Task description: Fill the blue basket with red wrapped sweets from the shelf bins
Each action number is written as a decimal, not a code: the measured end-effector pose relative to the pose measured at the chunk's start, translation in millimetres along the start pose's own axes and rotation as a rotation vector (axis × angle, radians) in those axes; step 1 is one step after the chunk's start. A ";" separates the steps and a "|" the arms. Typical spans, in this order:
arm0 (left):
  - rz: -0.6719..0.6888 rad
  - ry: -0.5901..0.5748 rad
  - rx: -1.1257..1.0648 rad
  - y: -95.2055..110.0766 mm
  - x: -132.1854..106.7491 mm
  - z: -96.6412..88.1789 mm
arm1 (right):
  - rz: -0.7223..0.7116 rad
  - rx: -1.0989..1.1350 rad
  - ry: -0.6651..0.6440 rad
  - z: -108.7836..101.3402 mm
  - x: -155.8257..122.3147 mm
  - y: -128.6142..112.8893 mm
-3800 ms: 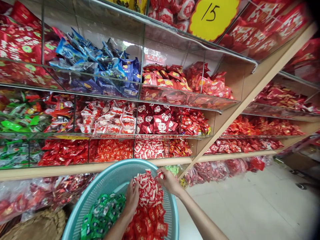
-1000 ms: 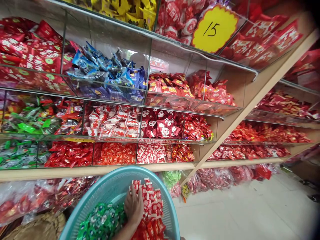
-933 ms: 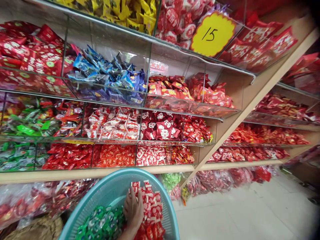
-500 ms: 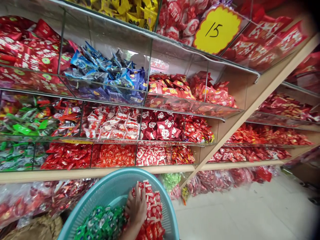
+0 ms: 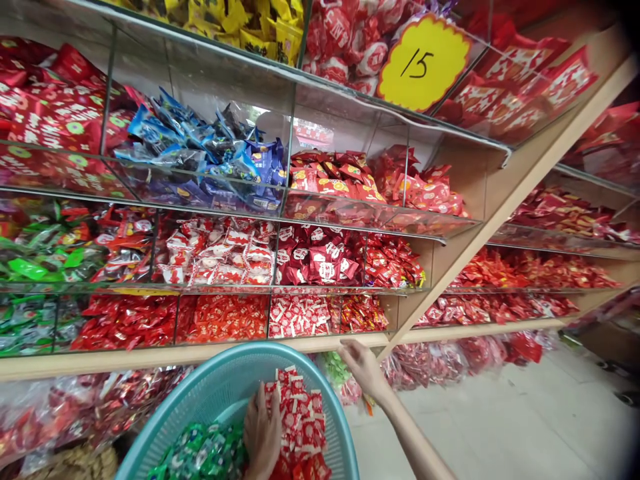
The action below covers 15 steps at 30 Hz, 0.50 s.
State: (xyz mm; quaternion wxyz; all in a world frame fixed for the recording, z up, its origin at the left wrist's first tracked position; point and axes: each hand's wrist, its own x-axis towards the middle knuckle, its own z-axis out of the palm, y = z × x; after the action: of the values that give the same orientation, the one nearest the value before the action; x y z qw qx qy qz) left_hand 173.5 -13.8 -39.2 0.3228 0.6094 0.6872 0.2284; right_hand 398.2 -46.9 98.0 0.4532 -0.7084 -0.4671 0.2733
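- left hand (image 5: 261, 432) flat on red-white candies (image 5: 300, 420) in teal basket (image 5: 210, 390), fingers loose, not gripping
- right hand (image 5: 364, 365) open w/ nothing in it, near the wooden shelf edge (image 5: 200, 353)
- risk imo: pile's heaped at the rim, basket tips = candies spill

Two hands are seen: the left hand (image 5: 261, 433) and the right hand (image 5: 364, 366). One basket (image 5: 210, 393) is counted, with two heaps inside it, one of red-and-white sweets (image 5: 300, 420) and one of green sweets (image 5: 200, 453). One yellow price tag (image 5: 423, 63) is shown. Four tiers of glass shelves (image 5: 350, 220) are counted; the wrapped sweets in them are too many to be counted.
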 end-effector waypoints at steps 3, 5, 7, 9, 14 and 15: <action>-0.048 0.001 -0.048 -10.5 4.7 1.5 | -0.218 -0.152 -0.057 29.8 51.3 -30.5; -0.055 0.000 -0.062 -15.2 6.8 3.0 | -0.280 -0.313 -0.094 56.9 75.8 -46.2; -0.008 0.004 -0.039 -19.8 7.6 6.0 | -0.254 -0.438 -0.123 84.2 93.2 -56.4; 0.101 0.026 0.073 -24.7 7.0 9.8 | -0.140 -0.590 -0.157 107.4 104.8 -61.3; 0.312 0.098 0.432 -33.7 4.1 16.6 | 0.014 -0.750 -0.202 133.2 115.6 -60.1; 0.322 0.103 0.451 -34.4 3.9 17.4 | 0.004 -0.739 -0.194 133.5 115.3 -58.9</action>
State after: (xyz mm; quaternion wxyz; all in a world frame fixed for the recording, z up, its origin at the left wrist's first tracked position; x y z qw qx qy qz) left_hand 162.1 -16.6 -76.2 0.1032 0.7546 0.6306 0.1490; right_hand 313.4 118.6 96.3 0.1200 -0.7958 -0.5734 0.1533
